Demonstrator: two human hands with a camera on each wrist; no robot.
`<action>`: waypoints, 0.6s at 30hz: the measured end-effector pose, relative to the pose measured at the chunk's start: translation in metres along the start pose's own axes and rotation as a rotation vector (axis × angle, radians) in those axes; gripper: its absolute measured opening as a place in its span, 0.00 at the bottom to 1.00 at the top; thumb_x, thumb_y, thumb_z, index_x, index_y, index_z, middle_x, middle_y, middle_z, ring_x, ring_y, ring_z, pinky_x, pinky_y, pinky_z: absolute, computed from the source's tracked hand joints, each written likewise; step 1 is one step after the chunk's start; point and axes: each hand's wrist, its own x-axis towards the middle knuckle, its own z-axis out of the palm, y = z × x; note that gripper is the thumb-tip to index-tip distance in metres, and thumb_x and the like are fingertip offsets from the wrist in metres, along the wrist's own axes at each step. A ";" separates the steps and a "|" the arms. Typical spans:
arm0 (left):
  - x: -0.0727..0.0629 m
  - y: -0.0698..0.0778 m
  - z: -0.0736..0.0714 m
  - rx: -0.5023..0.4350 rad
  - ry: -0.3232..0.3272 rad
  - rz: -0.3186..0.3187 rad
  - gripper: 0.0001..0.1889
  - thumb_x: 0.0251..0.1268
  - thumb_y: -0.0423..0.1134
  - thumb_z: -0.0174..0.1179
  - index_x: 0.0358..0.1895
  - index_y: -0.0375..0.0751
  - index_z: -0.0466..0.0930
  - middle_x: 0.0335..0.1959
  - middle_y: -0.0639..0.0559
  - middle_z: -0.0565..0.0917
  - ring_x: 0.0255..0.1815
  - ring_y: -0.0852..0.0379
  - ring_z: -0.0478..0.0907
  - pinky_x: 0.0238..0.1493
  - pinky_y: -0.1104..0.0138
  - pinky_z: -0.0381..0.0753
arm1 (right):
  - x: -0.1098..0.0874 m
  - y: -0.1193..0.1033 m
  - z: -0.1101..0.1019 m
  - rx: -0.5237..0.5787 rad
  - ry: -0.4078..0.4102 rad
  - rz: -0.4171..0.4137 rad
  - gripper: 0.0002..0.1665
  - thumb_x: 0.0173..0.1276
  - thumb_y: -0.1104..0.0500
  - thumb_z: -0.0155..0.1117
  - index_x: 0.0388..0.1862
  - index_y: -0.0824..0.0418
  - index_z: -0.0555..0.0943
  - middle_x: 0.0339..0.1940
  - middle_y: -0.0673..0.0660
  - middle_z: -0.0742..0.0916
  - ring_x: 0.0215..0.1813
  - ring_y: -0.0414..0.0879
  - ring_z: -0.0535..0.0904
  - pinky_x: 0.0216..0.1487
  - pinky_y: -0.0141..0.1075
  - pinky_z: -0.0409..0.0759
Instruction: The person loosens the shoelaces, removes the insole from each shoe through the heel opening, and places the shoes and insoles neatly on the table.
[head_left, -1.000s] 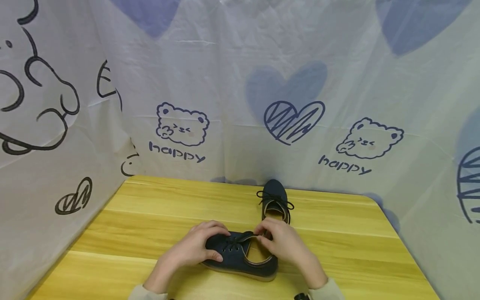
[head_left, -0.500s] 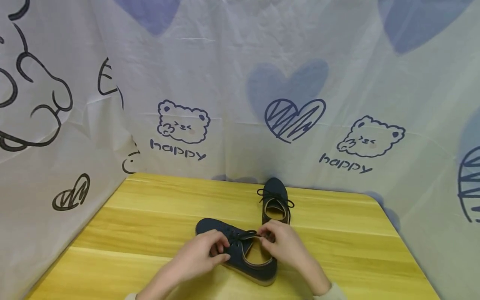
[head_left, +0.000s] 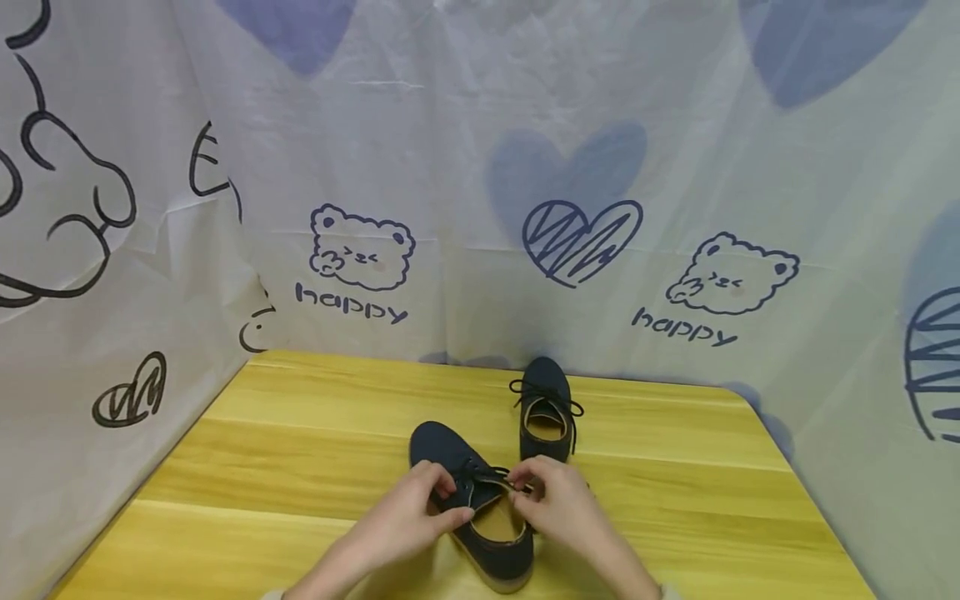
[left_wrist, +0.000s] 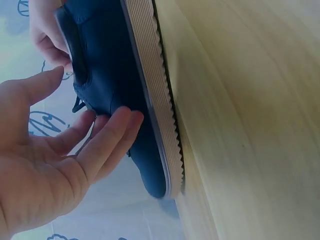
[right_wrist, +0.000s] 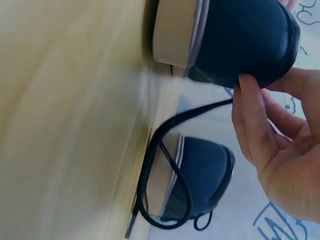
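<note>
A dark navy lace-up shoe (head_left: 438, 446) with a pale ribbed sole lies at the front of the table, toe pointing back and left. My left hand (head_left: 412, 517) is at its laced side, thumb apart from the fingers; in the left wrist view those fingers (left_wrist: 107, 142) lie against the upper. My right hand (head_left: 551, 500) pinches at the far edge of the shoe's opening. From its fingers a black shoelace (right_wrist: 172, 122) trails down in a loop, seen in the right wrist view. The pinched spot itself is hidden by the fingers.
A matching shoe (head_left: 546, 377), its laces tied in a bow, stands behind, near the wall sheet, toe away from me. The wooden table (head_left: 300, 433) meets a white printed sheet (head_left: 465, 317) along the back and left.
The shoe has swung from lying sideways to toe pointing back. My left hand has let go of the toe and moved to the laced side. The right hand stays at the opening.
</note>
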 end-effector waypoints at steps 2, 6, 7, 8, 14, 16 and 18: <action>0.003 -0.001 -0.001 0.001 0.010 -0.001 0.21 0.67 0.52 0.71 0.47 0.38 0.79 0.43 0.49 0.77 0.40 0.55 0.75 0.40 0.66 0.76 | -0.001 -0.002 0.004 0.041 0.003 0.027 0.08 0.64 0.64 0.74 0.40 0.55 0.87 0.36 0.47 0.85 0.30 0.35 0.79 0.32 0.30 0.79; 0.011 -0.008 -0.003 -0.026 0.014 0.011 0.19 0.68 0.48 0.71 0.47 0.36 0.78 0.44 0.46 0.77 0.41 0.54 0.76 0.40 0.66 0.78 | -0.003 -0.007 0.013 0.105 0.014 0.081 0.07 0.66 0.61 0.74 0.42 0.57 0.87 0.35 0.47 0.85 0.29 0.36 0.80 0.31 0.30 0.79; 0.012 -0.010 -0.004 -0.038 0.014 0.016 0.19 0.68 0.47 0.71 0.47 0.35 0.78 0.45 0.45 0.78 0.41 0.53 0.77 0.40 0.66 0.79 | -0.003 -0.009 0.015 0.116 0.014 0.088 0.07 0.66 0.60 0.74 0.43 0.57 0.87 0.35 0.46 0.85 0.29 0.35 0.80 0.30 0.30 0.79; 0.014 -0.012 -0.005 -0.045 0.016 0.018 0.19 0.68 0.46 0.71 0.48 0.35 0.78 0.46 0.44 0.78 0.42 0.53 0.78 0.40 0.65 0.80 | -0.003 -0.010 0.017 0.127 0.014 0.090 0.08 0.67 0.60 0.74 0.43 0.57 0.87 0.34 0.46 0.85 0.29 0.35 0.80 0.30 0.30 0.79; 0.020 -0.016 -0.011 0.005 0.048 0.030 0.15 0.68 0.44 0.71 0.47 0.39 0.79 0.47 0.46 0.80 0.45 0.49 0.83 0.42 0.60 0.85 | 0.000 -0.018 0.028 0.134 0.020 0.034 0.10 0.67 0.59 0.75 0.42 0.60 0.83 0.33 0.50 0.83 0.30 0.38 0.79 0.32 0.30 0.78; 0.022 -0.015 -0.012 0.083 0.071 0.033 0.13 0.67 0.45 0.71 0.45 0.42 0.80 0.45 0.50 0.81 0.44 0.50 0.83 0.41 0.59 0.84 | 0.003 -0.019 0.030 0.059 0.038 0.019 0.09 0.67 0.58 0.75 0.40 0.57 0.82 0.32 0.49 0.82 0.31 0.37 0.77 0.32 0.29 0.78; 0.024 -0.013 -0.012 0.172 0.095 0.033 0.12 0.66 0.47 0.72 0.42 0.46 0.81 0.42 0.54 0.81 0.41 0.54 0.82 0.37 0.60 0.82 | 0.006 -0.020 0.032 -0.050 0.064 0.003 0.10 0.66 0.55 0.77 0.36 0.54 0.81 0.30 0.47 0.81 0.30 0.36 0.76 0.31 0.29 0.76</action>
